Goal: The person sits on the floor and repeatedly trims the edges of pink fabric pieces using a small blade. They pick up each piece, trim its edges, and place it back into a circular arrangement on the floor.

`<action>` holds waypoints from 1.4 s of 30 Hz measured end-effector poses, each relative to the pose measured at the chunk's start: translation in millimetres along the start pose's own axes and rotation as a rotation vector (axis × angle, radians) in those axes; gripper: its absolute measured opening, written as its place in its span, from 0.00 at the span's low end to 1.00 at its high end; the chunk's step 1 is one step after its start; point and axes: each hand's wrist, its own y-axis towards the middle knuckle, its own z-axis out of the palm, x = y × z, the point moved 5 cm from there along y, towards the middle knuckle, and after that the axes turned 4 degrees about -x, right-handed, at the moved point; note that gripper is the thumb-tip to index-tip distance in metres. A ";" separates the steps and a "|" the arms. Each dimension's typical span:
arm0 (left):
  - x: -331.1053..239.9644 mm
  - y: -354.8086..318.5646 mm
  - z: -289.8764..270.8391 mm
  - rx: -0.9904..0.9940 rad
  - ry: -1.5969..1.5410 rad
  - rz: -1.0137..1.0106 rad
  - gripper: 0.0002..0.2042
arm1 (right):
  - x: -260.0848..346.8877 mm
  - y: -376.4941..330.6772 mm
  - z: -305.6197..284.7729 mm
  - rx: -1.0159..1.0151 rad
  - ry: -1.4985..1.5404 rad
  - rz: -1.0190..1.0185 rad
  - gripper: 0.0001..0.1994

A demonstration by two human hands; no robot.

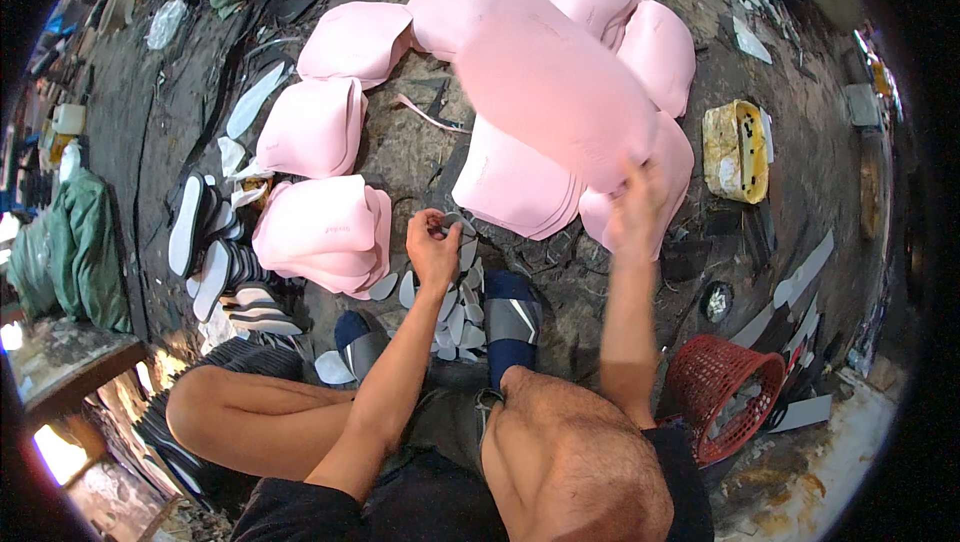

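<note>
Right hand grip pinches the big pink foam sheet running up-left from it; left hand clutches small white cutouts.

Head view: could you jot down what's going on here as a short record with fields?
Setting: dark, littered floor, person seated low
Right hand: fingers grip a large pink foam sheet, raised and blurred
Left hand: pinches a small grey cut piece
Below left hand: heap of small grey-white cut pieces between two blue sandals
Around: stacks of pink foam sheets, shoe soles at left
At right: red basket, yellow can
</note>
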 end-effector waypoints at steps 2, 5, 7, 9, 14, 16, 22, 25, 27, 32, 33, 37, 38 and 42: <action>-0.1 2.0 1.5 0.086 -0.065 0.010 0.16 | -89.5 -8.5 -21.8 0.015 -0.004 -0.063 0.21; -22.3 -2.2 -26.4 0.125 -0.149 -0.175 0.13 | -149.8 -108.5 -25.3 0.113 -0.262 0.721 0.19; -34.1 -9.3 -40.1 0.206 -0.257 -0.117 0.11 | -132.4 -121.9 -7.2 0.228 -0.258 0.733 0.20; -71.2 -18.9 -46.9 0.287 -0.290 0.176 0.11 | -125.4 -116.9 0.9 0.384 -0.306 0.596 0.19; -61.5 -29.5 -24.7 0.581 -0.273 -0.098 0.07 | -105.0 -79.3 26.5 0.841 -0.739 -0.057 0.14; -29.6 -20.2 -22.5 0.659 -0.309 -0.346 0.07 | -88.8 -69.7 26.8 0.828 -0.948 -0.648 0.14; -32.6 25.9 14.4 0.346 -0.635 -0.482 0.13 | -74.2 4.0 17.1 0.922 -1.376 -1.578 0.18; -52.5 36.1 49.9 0.485 -0.504 -0.341 0.13 | -54.1 33.6 42.1 0.682 -1.412 -0.755 0.16; -63.0 40.8 63.0 0.479 -0.247 0.061 0.12 | -2.0 28.8 60.8 0.548 -1.092 -0.815 0.15; -70.1 29.6 69.0 0.343 0.200 0.708 0.11 | 33.4 -40.2 67.8 0.618 -1.113 -1.314 0.15; -70.1 24.4 69.9 0.346 0.222 0.725 0.11 | 8.3 -39.5 54.7 0.650 -1.216 -1.246 0.16; -58.4 24.5 69.6 0.418 0.232 0.801 0.12 | -83.1 -44.0 19.7 0.757 -1.375 -1.118 0.18; -56.1 26.9 68.7 0.421 0.239 0.799 0.11 | -83.1 -47.1 21.5 0.738 -1.352 -1.109 0.18; -54.1 30.9 68.1 0.443 0.249 0.799 0.11 | -81.1 -44.7 24.9 0.722 -1.326 -1.109 0.17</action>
